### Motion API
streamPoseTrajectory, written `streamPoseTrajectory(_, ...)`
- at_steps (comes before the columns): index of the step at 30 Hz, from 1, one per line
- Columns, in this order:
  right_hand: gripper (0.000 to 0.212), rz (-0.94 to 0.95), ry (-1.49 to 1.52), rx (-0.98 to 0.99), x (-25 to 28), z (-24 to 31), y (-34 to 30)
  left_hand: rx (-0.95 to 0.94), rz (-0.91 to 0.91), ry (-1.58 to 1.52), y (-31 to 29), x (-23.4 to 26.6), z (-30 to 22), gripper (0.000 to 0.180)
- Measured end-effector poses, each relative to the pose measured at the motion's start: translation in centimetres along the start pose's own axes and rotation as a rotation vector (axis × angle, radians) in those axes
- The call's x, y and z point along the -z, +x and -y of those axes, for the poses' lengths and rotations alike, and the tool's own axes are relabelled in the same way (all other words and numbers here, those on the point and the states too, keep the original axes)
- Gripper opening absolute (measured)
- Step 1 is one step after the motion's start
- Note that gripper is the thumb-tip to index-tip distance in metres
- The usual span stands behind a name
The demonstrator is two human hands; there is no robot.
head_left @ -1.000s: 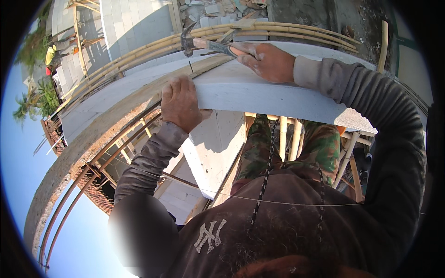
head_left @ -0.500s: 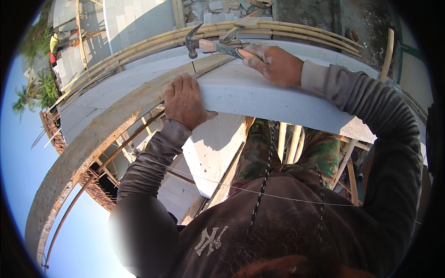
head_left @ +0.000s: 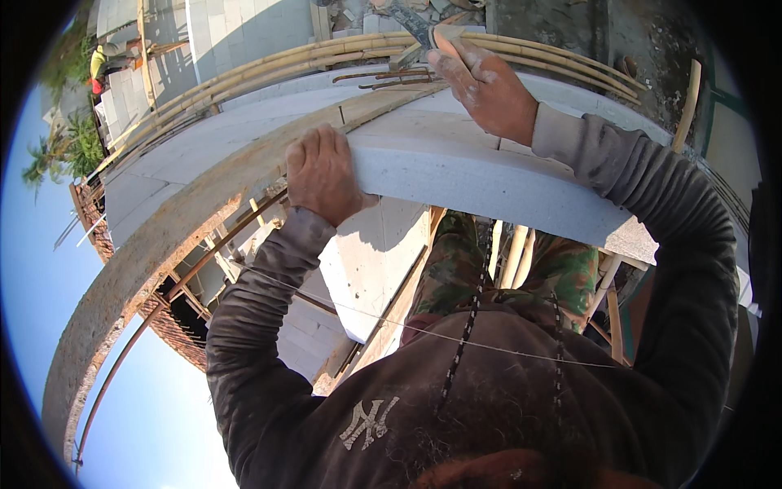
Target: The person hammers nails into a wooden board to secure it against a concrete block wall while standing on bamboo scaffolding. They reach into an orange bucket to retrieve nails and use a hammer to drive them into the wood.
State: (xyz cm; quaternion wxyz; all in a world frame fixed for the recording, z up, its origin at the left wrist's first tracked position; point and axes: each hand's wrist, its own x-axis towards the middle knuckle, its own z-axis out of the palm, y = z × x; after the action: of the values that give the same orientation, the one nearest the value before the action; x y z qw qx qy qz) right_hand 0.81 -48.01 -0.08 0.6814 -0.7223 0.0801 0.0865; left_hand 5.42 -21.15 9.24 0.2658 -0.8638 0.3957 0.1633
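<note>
My right hand is wrapped round the handle of a claw hammer, raised over the far side of the wall. The hammer's head is partly cut off by the top of the picture. My left hand is closed over the near edge of a long, rough board, its thumb beside the end of a pale block. Just beyond its fingers a nail stands upright in the board. Part of the board under the left hand is hidden.
Thin rusty rods lie on the wall top, near long bamboo poles. A thin string crosses in front of my body. A rusty bar runs below the board. Another person is far off at the upper left.
My right hand has lifted the hammer up and away from the board, and the hammer head has moved to the picture's top edge. My left hand has stayed in place.
</note>
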Motion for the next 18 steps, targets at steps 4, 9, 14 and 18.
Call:
streamPoseTrajectory(4,0.052,0.236,-0.315,0.027,-1.6,-4.6,0.2,-0.007,-0.019,-0.007,0.3,0.3,-0.2,0.109)
streamPoseTrajectory(9,0.050,0.273,-0.144,-0.275,0.5,-0.6,0.9,0.001,-0.020,0.005,-0.2,-0.2,0.0,0.109)
streamPoseTrajectory(14,0.056,0.394,-0.335,-0.052,-1.4,-4.3,1.4,0.008,-0.003,0.018,0.1,-0.1,0.0,0.108)
streamPoseTrajectory(18,0.059,0.157,-0.045,-0.143,-1.8,-3.6,0.6,0.007,-0.030,0.018,-0.1,-0.5,-0.3,0.108)
